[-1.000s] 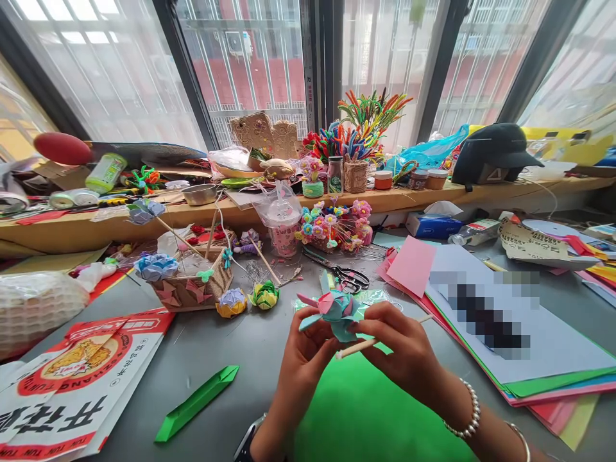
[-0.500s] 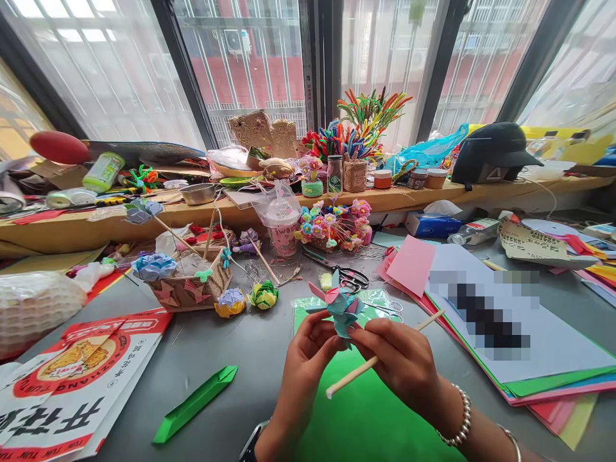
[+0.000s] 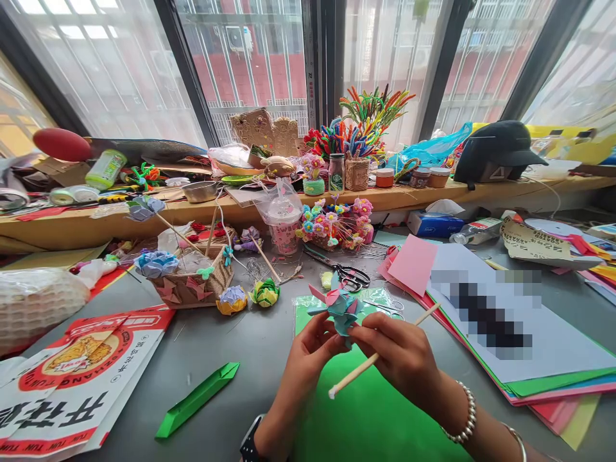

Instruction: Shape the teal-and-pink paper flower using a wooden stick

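My left hand (image 3: pixel 307 354) pinches a folded paper flower (image 3: pixel 339 307) of teal and pink from below, holding it above a green paper sheet (image 3: pixel 366 410). My right hand (image 3: pixel 403 357) grips a thin wooden stick (image 3: pixel 375 359) that slants from lower left to upper right across its fingers; its fingertips also touch the flower's base. A bead bracelet is on my right wrist, a dark watch on my left.
Scissors (image 3: pixel 350 276) lie just beyond the flower. A woven basket with paper flowers (image 3: pixel 192 282) stands at left, a folded green strip (image 3: pixel 197 399) lies near me, and a stack of coloured paper (image 3: pixel 529 346) lies at right. A cluttered wooden ledge (image 3: pixel 202 212) runs under the window.
The stick has swung from nearly level to slanting, its near end dropping toward me. The flower has turned upright and risen slightly in my left hand.
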